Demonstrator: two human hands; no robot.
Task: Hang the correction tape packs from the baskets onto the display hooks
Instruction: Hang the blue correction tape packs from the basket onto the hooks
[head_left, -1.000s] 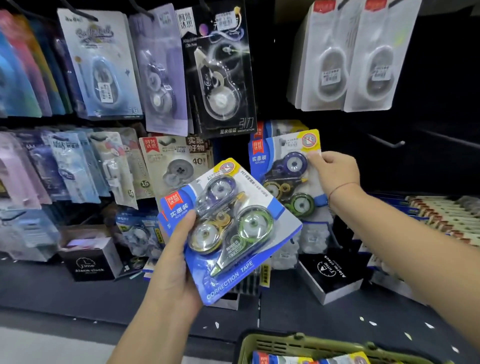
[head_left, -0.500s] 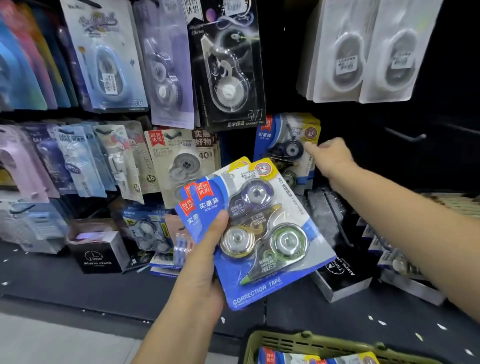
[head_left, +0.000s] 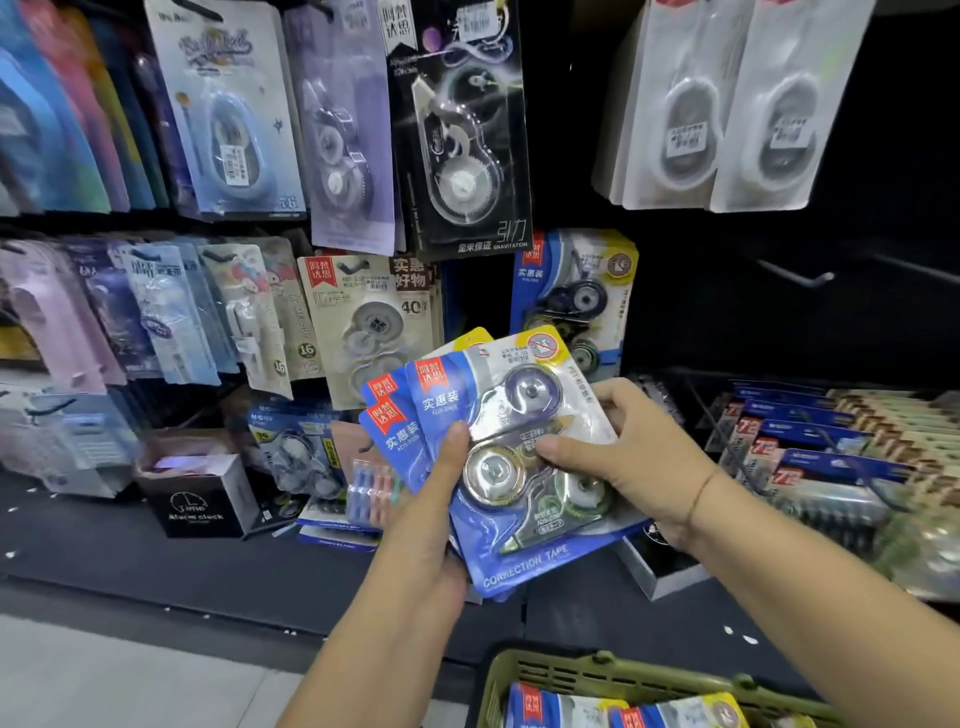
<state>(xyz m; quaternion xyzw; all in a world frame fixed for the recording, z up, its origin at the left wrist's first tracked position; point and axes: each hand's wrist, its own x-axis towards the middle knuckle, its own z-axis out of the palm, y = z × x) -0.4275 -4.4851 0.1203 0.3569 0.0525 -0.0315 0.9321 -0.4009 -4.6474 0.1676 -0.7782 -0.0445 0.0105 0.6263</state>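
Together, left hand and right hand grip fanned blue packs labelled "CORRECTION TAPE".

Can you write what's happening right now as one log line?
left hand: holds stack of packs | right hand: grips top pack | hung pack: on display behind | basket: spare packs

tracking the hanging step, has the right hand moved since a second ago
Yes. The right hand dropped down-left from the hung blue pack onto the packs in the left hand.
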